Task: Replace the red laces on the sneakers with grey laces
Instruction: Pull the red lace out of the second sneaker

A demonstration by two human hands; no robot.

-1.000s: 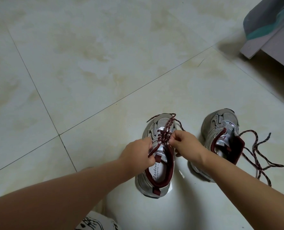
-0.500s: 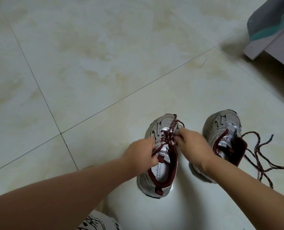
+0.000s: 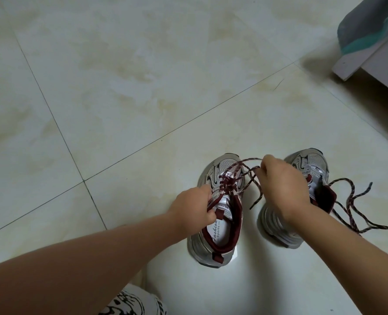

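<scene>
Gripping the collar of the left sneaker (image 3: 215,233) with curled fingers, the left hand (image 3: 191,208) steadies it on the tiled floor (image 3: 120,87). The right hand (image 3: 283,187) pinches the red lace (image 3: 245,172), fingers closed, drawing it taut. The right sneaker (image 3: 311,169) stands just beside, its loose lace (image 3: 356,208) lying on the floor.
</scene>
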